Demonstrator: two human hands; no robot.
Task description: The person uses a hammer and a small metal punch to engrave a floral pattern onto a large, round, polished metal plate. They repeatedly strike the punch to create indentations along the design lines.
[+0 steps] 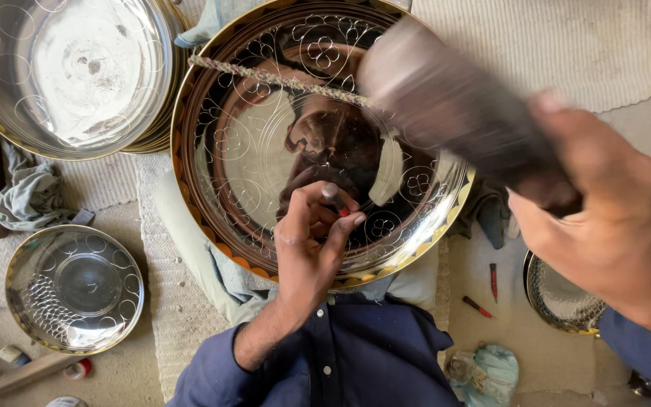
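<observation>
The large engraved metal plate point(265, 143) fills the upper middle of the frame. It is shiny, with a golden rim and flower and circle patterns cut into its surface, and it rests tilted on a pale cushion point(190, 249) in front of the person. A thin twisted cord point(280, 78) lies across its upper part.

The left hand point(312, 241) is at the lower middle of the plate. Its fingers are closed around a small punch tool point(334, 197), held upright with its tip on the metal; a small red part shows beside the fingertips. The right hand point(612, 226) is at the right side of the frame, closed tightly on the handle of a dark mallet point(453, 105). The mallet is blurred and its head is above the upper right part of the plate, near the punch but not touching it.

In the upper left of the frame there is a stack of similar silver plates point(77, 75). In the lower left a smaller engraved plate point(74, 289) lies flat on the floor, well apart from the large one. At the right edge, under the right arm, part of another plate point(559, 301) with a dense pattern is visible. Two small red-tipped tools point(484, 298) lie on the floor between this plate and the cushion. A grey cloth point(32, 196) lies at the left, and a crumpled bag point(484, 373) at the bottom right of the middle. The person wears a dark blue shirt point(356, 362).
</observation>
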